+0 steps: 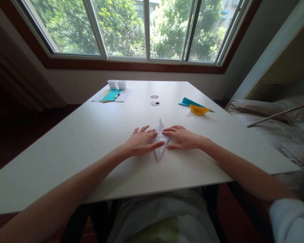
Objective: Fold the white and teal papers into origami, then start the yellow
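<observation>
1. Left hand (pixel 141 141): laid flat, palm down, fingers spread, on the left half of a folded white paper (pixel 160 140). Nothing is pinched; the hand is open and pressing, its thumb reaching across the paper's middle.
2. Right hand (pixel 182 137): also flat and open, palm down, fingertips meeting the paper from the right, just across from the left fingertips.
3. Folded white paper: a narrow diamond shape, lying flat on the white table (pixel 91 141) between the two hands. One point sticks out beyond the fingers toward the window, the other toward the person's body. A centre crease runs along its length.
4. Beyond the right hand, well apart: a yellow folded paper boat (pixel 199 109) sitting on a teal folded sheet (pixel 186 102).
5. Beyond the left hand, far across the table: a paper stack (pixel 112 95) with a teal sheet on top, a pen (pixel 117 96) on it, and two small white boxes (pixel 117 84) behind.
6. Straight ahead of both hands: two round cable ports (pixel 155 100) in the tabletop.
</observation>
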A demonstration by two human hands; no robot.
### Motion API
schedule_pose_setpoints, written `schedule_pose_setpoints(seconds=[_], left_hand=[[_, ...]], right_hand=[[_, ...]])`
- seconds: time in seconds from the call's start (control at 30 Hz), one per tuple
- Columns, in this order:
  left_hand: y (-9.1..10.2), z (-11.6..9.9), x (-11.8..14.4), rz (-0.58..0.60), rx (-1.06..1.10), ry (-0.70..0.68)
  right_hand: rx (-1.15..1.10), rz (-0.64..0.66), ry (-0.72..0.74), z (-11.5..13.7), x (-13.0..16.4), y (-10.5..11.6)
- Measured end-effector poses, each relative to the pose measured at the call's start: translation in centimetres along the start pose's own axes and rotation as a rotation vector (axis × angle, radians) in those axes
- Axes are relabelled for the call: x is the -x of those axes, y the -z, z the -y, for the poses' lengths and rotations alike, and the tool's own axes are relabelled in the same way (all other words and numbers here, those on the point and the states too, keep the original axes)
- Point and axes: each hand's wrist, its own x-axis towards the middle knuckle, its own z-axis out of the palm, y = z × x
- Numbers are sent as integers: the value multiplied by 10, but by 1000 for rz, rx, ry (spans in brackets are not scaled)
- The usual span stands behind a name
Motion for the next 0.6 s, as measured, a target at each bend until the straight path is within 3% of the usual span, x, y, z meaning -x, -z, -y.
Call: schedule_pose_setpoints(seconds=[0.2, 0.37, 0.6], left_hand=[[-1, 15, -3, -100, -59, -64], [-7, 8, -3, -103, -94, -163], [-10, 2, -4, -107, -177, -185]], right_hand=[[12, -42, 75, 9, 1, 5], [58, -105, -14, 13, -3, -5], [-40, 140, -107, 9, -7, -17]])
